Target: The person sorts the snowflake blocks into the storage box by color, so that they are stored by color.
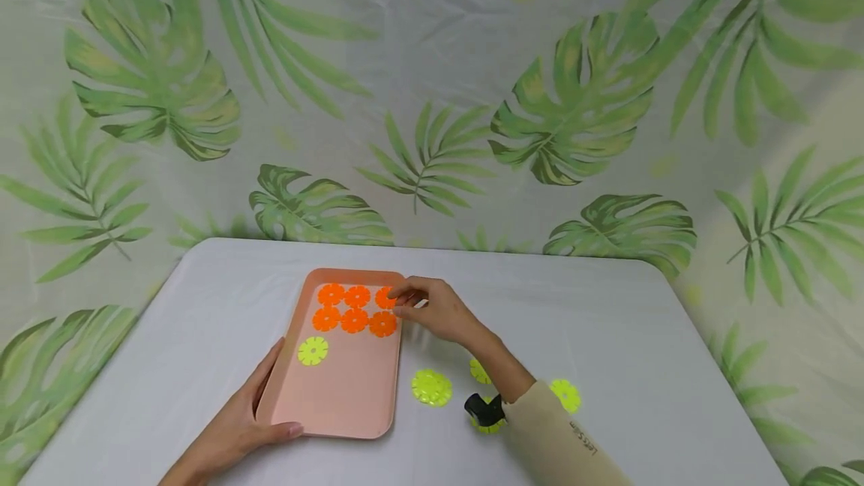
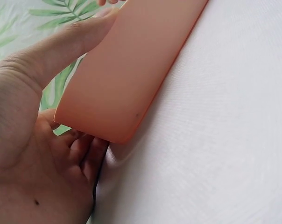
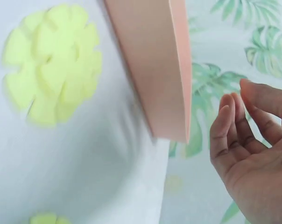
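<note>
A shallow pink tray [image 1: 347, 403] lies lengthwise on the white table. Inside it, two rows of orange notched discs [image 1: 354, 320] fill the far end, and a single yellow-green notched disc [image 1: 313, 351] lies below them at the left. My left hand [image 1: 232, 418] grips the tray's near left corner, thumb over the near rim and fingers along the side wall; the left wrist view shows the thumb [image 2: 85, 35] against the tray wall. Above the far right corner hovers my right hand [image 1: 435, 310], fingers loosely bent, partly covering one orange disc [image 1: 385, 298]. Nothing shows between its fingertips in the right wrist view.
Right of the tray lies a pile of overlapping yellow-green discs [image 1: 431, 388]. More such discs lie under and beside the right forearm, one [image 1: 565, 395] farther right. A black wrist camera [image 1: 484, 410] sits on that arm. A leaf-printed cloth [image 1: 432, 96] hangs behind the table.
</note>
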Action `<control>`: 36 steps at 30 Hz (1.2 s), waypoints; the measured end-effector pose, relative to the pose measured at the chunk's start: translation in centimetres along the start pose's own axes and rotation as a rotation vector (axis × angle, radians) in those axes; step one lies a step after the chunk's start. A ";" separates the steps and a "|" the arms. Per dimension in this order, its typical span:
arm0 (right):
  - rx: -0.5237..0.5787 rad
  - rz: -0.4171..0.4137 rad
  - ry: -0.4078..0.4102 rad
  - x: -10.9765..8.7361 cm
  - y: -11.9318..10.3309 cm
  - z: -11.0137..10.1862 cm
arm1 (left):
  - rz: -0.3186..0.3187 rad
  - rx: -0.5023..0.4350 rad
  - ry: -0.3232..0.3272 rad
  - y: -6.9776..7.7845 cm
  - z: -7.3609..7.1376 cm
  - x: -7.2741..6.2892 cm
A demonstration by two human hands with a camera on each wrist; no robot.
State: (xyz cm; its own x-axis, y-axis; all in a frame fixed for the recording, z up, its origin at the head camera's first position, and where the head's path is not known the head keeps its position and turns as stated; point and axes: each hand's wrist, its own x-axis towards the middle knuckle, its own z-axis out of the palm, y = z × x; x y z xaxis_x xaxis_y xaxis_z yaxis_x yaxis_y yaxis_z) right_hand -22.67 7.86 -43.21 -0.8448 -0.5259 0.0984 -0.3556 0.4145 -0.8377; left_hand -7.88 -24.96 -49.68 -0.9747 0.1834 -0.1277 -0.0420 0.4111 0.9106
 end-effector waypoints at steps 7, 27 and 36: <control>-0.006 0.073 0.017 -2.6 2.5 -2.8 | 0.052 0.027 -0.008 -0.1 -0.1 0.2; -0.016 0.112 -0.051 -7.8 6.4 -4.5 | 0.035 0.075 -0.008 0.0 -0.7 -0.5; -0.071 0.199 -0.074 -10.9 8.0 -7.0 | 0.043 0.082 -0.016 0.1 -0.1 0.1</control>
State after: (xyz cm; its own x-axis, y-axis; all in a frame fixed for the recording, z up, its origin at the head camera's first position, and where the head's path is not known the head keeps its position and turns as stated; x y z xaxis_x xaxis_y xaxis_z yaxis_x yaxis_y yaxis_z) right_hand -19.14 22.10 -47.21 -0.8704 -0.4806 -0.1072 -0.2141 0.5653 -0.7966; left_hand -8.02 -25.03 -49.58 -0.9716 0.2163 -0.0962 0.0183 0.4738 0.8804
